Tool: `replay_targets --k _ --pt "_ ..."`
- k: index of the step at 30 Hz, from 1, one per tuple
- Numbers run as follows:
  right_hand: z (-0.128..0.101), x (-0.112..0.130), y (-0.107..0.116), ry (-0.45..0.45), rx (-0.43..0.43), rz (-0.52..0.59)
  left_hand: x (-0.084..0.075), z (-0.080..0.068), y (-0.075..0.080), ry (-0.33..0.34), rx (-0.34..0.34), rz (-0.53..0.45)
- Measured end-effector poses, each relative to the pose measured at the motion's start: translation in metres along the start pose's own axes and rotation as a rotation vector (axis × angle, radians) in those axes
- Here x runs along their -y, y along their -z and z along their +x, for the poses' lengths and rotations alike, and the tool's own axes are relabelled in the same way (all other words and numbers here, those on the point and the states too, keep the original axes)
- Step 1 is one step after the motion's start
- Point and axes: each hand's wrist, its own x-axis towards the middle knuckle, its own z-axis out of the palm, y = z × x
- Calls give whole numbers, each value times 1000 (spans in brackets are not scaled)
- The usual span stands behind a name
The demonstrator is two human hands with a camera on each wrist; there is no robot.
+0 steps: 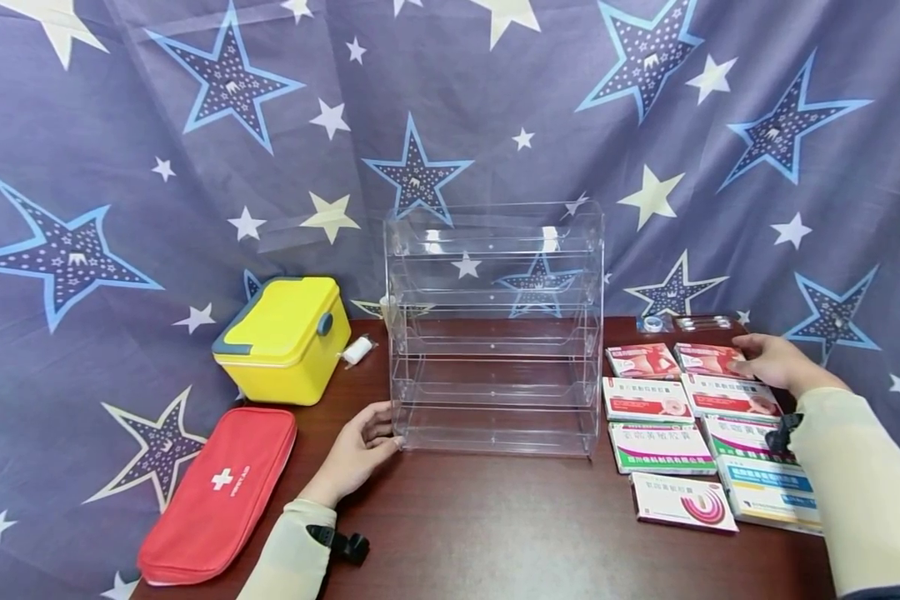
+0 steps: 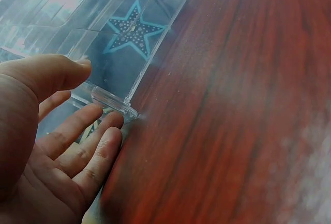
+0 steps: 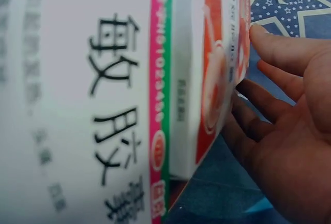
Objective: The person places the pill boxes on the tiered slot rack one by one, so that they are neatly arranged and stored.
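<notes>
A clear acrylic tiered shelf (image 1: 495, 333) stands empty at the middle of the dark wooden table (image 1: 495, 525). My left hand (image 1: 386, 433) lies open, its fingertips touching the shelf's lower left front corner (image 2: 111, 102); in the left wrist view the left hand (image 2: 77, 131) has straight, relaxed fingers. Several flat medicine boxes (image 1: 660, 446) lie in two columns to the right of the shelf. My right hand (image 1: 750, 358) reaches to the far red-and-white box (image 1: 708, 360). In the right wrist view its fingers (image 3: 274, 48) are extended against that box's edge (image 3: 217, 79).
A yellow lidded case (image 1: 285, 337) and a red first-aid pouch (image 1: 217, 492) sit at the left. A small white roll (image 1: 357, 350) lies beside the case. A tape roll (image 1: 652, 323) and a clear packet (image 1: 701, 321) lie behind the boxes. Star-print cloth (image 1: 157, 167) hangs behind.
</notes>
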Motion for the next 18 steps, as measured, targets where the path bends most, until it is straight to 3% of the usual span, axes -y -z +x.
replay_targets --k 18 --pt "5 -7 -4 -47 -20 5 1 -1 1 37 -24 18"
